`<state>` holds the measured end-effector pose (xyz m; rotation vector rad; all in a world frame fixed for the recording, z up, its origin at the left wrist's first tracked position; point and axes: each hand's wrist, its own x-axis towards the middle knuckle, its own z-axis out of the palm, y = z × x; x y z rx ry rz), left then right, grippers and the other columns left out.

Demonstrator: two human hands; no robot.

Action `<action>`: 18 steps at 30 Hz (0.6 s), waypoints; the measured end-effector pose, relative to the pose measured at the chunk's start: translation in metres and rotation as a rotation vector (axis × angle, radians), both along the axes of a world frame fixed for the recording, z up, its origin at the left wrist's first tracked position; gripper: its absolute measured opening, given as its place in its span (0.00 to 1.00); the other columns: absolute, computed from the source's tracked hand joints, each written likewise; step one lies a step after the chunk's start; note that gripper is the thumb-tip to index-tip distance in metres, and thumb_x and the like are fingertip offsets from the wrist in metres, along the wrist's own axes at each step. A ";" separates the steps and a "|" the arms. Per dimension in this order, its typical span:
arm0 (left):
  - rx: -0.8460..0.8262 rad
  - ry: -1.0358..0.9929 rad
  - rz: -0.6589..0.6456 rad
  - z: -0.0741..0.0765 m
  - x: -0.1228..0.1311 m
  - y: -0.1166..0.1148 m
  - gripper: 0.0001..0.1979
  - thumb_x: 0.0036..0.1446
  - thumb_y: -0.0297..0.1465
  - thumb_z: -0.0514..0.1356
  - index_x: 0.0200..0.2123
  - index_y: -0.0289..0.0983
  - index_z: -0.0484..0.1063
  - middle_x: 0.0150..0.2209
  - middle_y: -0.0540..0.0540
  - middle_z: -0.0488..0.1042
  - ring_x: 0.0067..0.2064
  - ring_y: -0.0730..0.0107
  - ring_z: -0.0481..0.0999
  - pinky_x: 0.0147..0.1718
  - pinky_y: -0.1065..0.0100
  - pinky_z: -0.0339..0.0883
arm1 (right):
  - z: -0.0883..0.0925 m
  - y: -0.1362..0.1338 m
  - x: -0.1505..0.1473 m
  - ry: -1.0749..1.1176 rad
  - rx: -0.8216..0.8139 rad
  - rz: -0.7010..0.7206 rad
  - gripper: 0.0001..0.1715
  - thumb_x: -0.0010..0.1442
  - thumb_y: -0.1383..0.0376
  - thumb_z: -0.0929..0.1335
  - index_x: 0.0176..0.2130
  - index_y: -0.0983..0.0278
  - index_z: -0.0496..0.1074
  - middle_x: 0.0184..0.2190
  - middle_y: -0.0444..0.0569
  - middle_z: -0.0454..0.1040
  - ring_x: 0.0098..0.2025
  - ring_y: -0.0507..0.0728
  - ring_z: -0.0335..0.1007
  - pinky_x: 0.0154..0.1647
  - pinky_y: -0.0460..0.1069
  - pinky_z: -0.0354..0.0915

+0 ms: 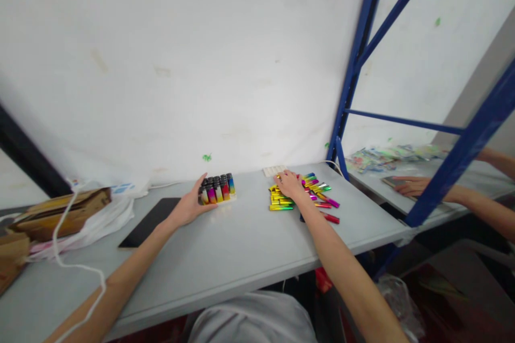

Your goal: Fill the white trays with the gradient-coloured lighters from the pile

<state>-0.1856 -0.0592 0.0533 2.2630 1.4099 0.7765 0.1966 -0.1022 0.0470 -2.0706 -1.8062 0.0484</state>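
Two hands at work: we have both of ours over the grey bench (241, 238), well apart.
Left hand (188, 208): ours is spread around the left end of the block of black-topped pieces (217, 188), thumb along the front and fingers toward the back, holding it.
Block: it stands upright on the bench in a pale tray (232, 198), its rows coloured yellow, red, blue and purple.
Right hand (288, 182): ours lies palm down on the loose pile of shiny tubes (322, 191), fingers partly bent; we cannot tell whether they grip one.
Pile: yellow, green, red and purple tubes lie scattered right of the block.
Wall side: we see a pale compartmented holder (270, 171) just behind our right hand.
Left side: a flat black panel (151, 222) lies near our left forearm.
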 end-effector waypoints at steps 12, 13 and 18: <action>-0.089 -0.253 -0.302 0.025 0.053 -0.011 0.72 0.42 0.45 0.79 0.80 0.47 0.38 0.48 0.43 0.80 0.47 0.51 0.85 0.52 0.48 0.79 | 0.040 -0.017 -0.091 0.251 0.374 0.701 0.41 0.68 0.44 0.71 0.73 0.53 0.62 0.66 0.55 0.69 0.68 0.63 0.66 0.70 0.58 0.62; -0.092 -0.278 -0.316 0.030 0.057 -0.012 0.71 0.42 0.43 0.79 0.80 0.48 0.38 0.49 0.43 0.79 0.45 0.54 0.85 0.50 0.50 0.80 | 0.040 -0.015 -0.096 0.264 0.347 0.699 0.42 0.66 0.43 0.72 0.71 0.54 0.64 0.64 0.55 0.71 0.65 0.63 0.70 0.68 0.58 0.64; -0.140 -0.465 -0.369 0.029 0.084 -0.009 0.61 0.45 0.42 0.78 0.77 0.47 0.50 0.55 0.40 0.76 0.48 0.56 0.84 0.47 0.56 0.81 | 0.025 -0.004 -0.090 0.489 0.437 0.549 0.27 0.66 0.47 0.72 0.54 0.62 0.76 0.49 0.52 0.80 0.51 0.60 0.77 0.57 0.54 0.69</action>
